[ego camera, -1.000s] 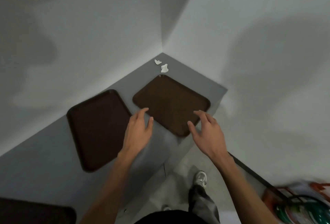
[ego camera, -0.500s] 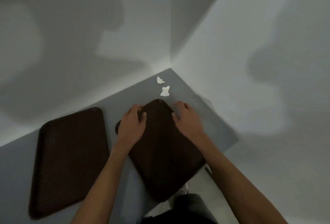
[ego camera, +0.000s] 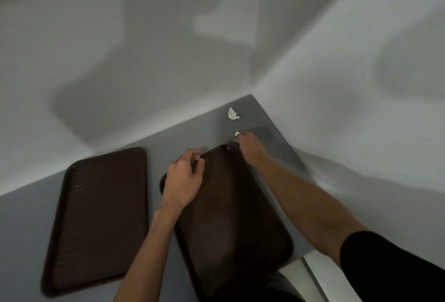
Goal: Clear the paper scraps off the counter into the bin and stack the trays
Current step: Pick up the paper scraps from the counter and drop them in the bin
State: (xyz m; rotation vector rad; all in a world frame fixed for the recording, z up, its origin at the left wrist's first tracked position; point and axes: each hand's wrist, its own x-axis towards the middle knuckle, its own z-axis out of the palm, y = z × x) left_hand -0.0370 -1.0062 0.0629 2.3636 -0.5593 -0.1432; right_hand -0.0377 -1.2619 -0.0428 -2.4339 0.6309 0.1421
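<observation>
Head: white paper scraps (ego camera: 232,113) beyond dark brown plastic tray (ego camera: 231,217) far corner; right hand (ego camera: 248,143) nearer, touching one, grip unclear; left hand (ego camera: 184,178) slack, empty.

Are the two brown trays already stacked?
No, the left tray and the right tray lie side by side on the counter, apart.

We look from head height, forward and steeply down, into the corner right of centre where plain white walls (ego camera: 120,36) meet the flat grey counter (ego camera: 21,229). The wide lens (it bends straight edges) sits close. The left forearm (ego camera: 147,253) and right forearm (ego camera: 301,200) enter from the bottom edge. One dark brown rectangular plastic tray (ego camera: 96,217) lies at lower left, a second such tray (ego camera: 231,229) at lower centre.
</observation>
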